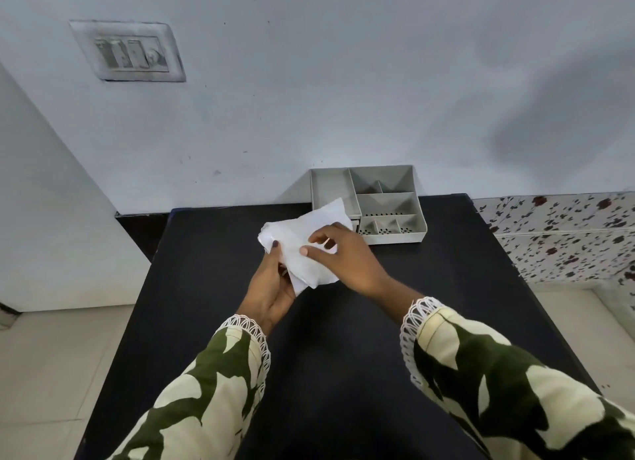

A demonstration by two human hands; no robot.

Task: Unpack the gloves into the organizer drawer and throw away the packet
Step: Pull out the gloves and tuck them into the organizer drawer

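A white, flat glove packet [302, 232] is held above the black table [330, 339], just in front of the organizer. My left hand [271, 284] grips its lower left edge from below, thumb on top. My right hand [343, 257] pinches the packet's right side with fingers and thumb. The grey organizer [388, 202] stands at the table's far edge against the wall, with several open compartments that look bare. The packet's upper corner hides part of the organizer's front left. No loose gloves are visible.
A white wall with a switch plate [129, 52] rises behind the table. A floral tiled ledge [563, 232] lies to the right. Pale floor [51, 373] shows on the left of the table.
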